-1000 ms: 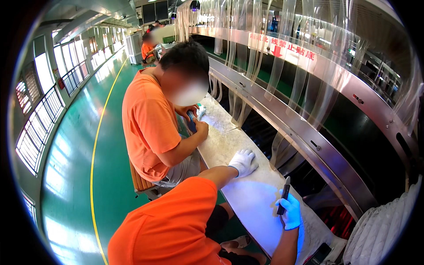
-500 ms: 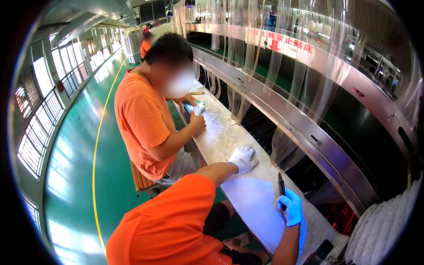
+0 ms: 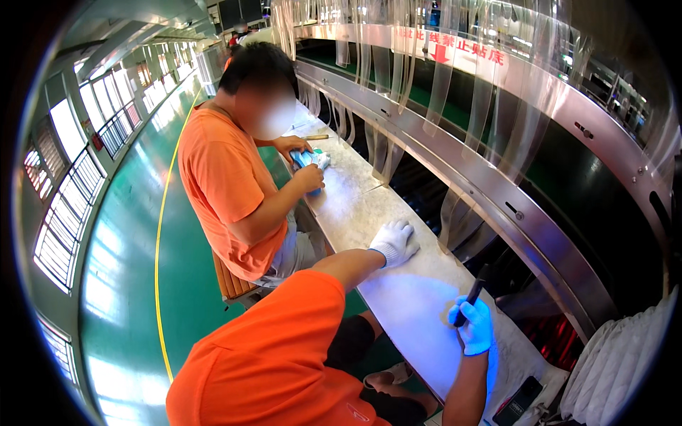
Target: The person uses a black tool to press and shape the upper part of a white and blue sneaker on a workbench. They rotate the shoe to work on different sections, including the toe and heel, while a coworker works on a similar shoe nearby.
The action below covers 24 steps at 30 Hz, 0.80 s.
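My left hand (image 3: 395, 243), in a white knitted glove, lies palm down on the pale bench top (image 3: 398, 302) with its fingers stretched out and nothing held. Farther right, my right hand (image 3: 474, 328) wears a glove that looks blue in the violet-blue light on this part of the bench. Its fingers are closed round a black pen-shaped tool (image 3: 477, 290), whose exact kind I cannot make out. The tool slants up and to the right, its upper end away from the bench. A yellowish round patch (image 3: 447, 312) shows on the bench beside these fingers.
At the far left of the bench a seated co-worker (image 3: 227, 177) handles a light blue and white item (image 3: 310, 160). A brown-handled tool (image 3: 316, 137) lies beyond it. A black phone (image 3: 520, 402) rests near my right forearm. A metal rail (image 3: 455, 167) and clear plastic strips line the far side.
The black tool was nearly upright and now leans to the right, with my right hand turned along with it. My left hand stays flat on the bench. The whole view has shifted slightly.
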Each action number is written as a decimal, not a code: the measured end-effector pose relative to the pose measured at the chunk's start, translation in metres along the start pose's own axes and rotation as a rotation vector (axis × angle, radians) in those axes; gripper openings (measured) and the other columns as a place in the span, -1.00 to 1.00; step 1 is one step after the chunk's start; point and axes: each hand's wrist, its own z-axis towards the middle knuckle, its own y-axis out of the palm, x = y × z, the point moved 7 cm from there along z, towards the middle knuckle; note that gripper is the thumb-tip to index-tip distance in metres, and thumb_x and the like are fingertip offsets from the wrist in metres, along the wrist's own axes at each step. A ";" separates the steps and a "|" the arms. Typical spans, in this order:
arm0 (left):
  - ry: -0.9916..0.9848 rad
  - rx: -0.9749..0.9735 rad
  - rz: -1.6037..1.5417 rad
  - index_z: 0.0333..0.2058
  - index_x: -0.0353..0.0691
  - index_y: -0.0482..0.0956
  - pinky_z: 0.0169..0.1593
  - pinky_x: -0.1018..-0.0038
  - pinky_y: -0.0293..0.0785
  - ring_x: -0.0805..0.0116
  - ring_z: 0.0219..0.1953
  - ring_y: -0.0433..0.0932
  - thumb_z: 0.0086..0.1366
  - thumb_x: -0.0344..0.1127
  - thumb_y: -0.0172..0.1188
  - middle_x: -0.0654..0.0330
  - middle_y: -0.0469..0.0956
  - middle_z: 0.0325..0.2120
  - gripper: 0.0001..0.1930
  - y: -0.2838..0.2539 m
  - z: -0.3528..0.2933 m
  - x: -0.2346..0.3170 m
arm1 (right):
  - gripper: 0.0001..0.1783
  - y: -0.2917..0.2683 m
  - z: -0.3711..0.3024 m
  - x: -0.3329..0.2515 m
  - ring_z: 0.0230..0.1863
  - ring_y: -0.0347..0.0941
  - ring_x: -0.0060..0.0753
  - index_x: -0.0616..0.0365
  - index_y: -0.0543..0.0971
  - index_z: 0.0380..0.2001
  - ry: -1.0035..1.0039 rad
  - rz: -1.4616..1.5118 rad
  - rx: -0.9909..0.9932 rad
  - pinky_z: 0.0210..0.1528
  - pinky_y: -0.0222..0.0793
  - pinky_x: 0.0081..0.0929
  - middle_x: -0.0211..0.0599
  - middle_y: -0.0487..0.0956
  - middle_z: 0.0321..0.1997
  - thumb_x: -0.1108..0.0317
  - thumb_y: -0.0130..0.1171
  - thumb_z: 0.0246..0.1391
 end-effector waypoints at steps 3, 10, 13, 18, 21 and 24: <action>0.026 0.021 -0.005 0.09 -0.30 0.64 0.39 0.02 0.44 -0.20 0.32 0.52 0.40 0.05 0.30 -0.15 0.56 0.25 -0.47 -0.001 0.000 -0.001 | -0.62 0.007 -0.001 -0.004 -0.22 0.70 -0.17 0.33 0.66 0.00 -0.099 0.144 -0.076 -0.13 0.66 -0.21 -0.11 0.74 -0.24 0.22 0.45 0.35; 0.028 0.040 -0.011 0.10 -0.32 0.65 0.41 0.02 0.44 -0.21 0.35 0.50 0.39 0.05 0.30 -0.17 0.56 0.26 -0.46 0.002 0.001 -0.001 | -0.49 -0.016 0.001 0.001 -0.31 0.67 -0.24 0.28 0.72 -0.16 -0.161 -0.014 0.129 -0.24 0.57 -0.33 -0.12 0.74 -0.30 -0.06 0.27 0.48; 0.022 0.029 -0.012 0.12 -0.32 0.64 0.43 0.03 0.42 -0.21 0.37 0.47 0.39 0.05 0.30 -0.18 0.54 0.28 -0.45 0.001 0.001 -0.002 | -0.46 -0.023 0.000 0.003 -0.42 0.64 -0.35 0.27 0.75 -0.19 -0.123 0.105 0.239 -0.34 0.52 -0.43 -0.16 0.74 -0.37 -0.09 0.24 0.51; 0.019 0.029 0.007 0.15 -0.32 0.64 0.47 0.03 0.37 -0.20 0.41 0.44 0.40 0.06 0.29 -0.19 0.52 0.32 -0.43 0.004 0.000 -0.003 | -0.55 -0.015 -0.002 0.001 -0.47 0.61 -0.43 0.26 0.74 -0.19 -0.077 0.076 0.192 -0.40 0.50 -0.50 -0.23 0.74 -0.38 0.00 0.29 0.49; 0.012 0.009 -0.010 0.16 -0.32 0.63 0.48 0.03 0.35 -0.20 0.41 0.44 0.41 0.07 0.29 -0.19 0.52 0.32 -0.42 0.003 0.002 -0.001 | -0.61 0.002 -0.004 -0.014 -0.53 0.59 -0.43 0.27 0.73 -0.17 0.024 -0.201 0.320 -0.46 0.50 -0.49 -0.26 0.71 -0.40 0.07 0.40 0.41; 0.005 0.002 -0.001 0.15 -0.31 0.64 0.48 0.03 0.36 -0.20 0.40 0.45 0.41 0.07 0.28 -0.19 0.52 0.31 -0.43 0.001 0.002 0.001 | -0.65 0.004 0.000 -0.006 -0.53 0.58 -0.45 0.27 0.73 -0.17 -0.047 0.101 0.110 -0.48 0.48 -0.52 -0.28 0.69 -0.43 0.12 0.41 0.38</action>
